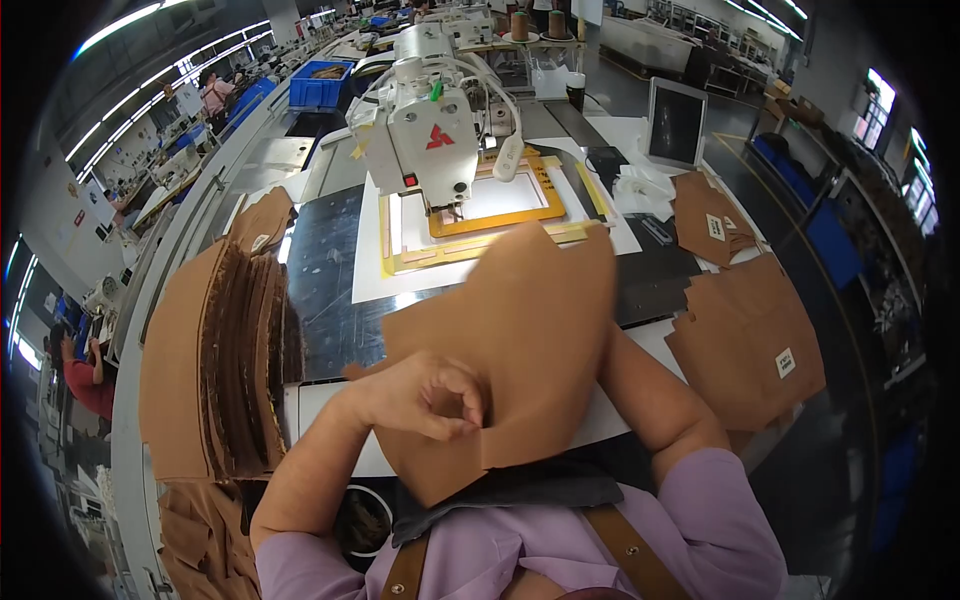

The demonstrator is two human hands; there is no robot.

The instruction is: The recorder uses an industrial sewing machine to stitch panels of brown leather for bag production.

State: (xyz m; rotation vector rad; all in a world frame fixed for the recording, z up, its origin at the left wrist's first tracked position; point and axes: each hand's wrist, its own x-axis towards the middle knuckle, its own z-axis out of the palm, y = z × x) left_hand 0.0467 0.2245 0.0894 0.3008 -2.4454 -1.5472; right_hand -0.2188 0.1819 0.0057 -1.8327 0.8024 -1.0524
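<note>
A large brown cut panel [540, 330], leather or cloth, is held up in front of me, slightly tilted and blurred at its right edge. My left hand [440, 395] is closed in a pinch, thumb and forefinger meeting at the panel's lower part beside a short slit or seam. Behind the same panel my right hand is hidden; only the right forearm [650, 400] shows, so its fingers cannot be made out. Beyond the panel stands a white sewing machine [420, 130], its head over a yellow-orange frame [548, 206] on a white sheet.
A thick stack of brown panels [185, 350] stands at the left, with more brown pieces [205, 540] below. Labelled brown panels [755, 340] lie at the right. A dark screen [676, 122] and crumpled white material [643, 190] stand behind them. A blue bin [318, 88] sits at far left.
</note>
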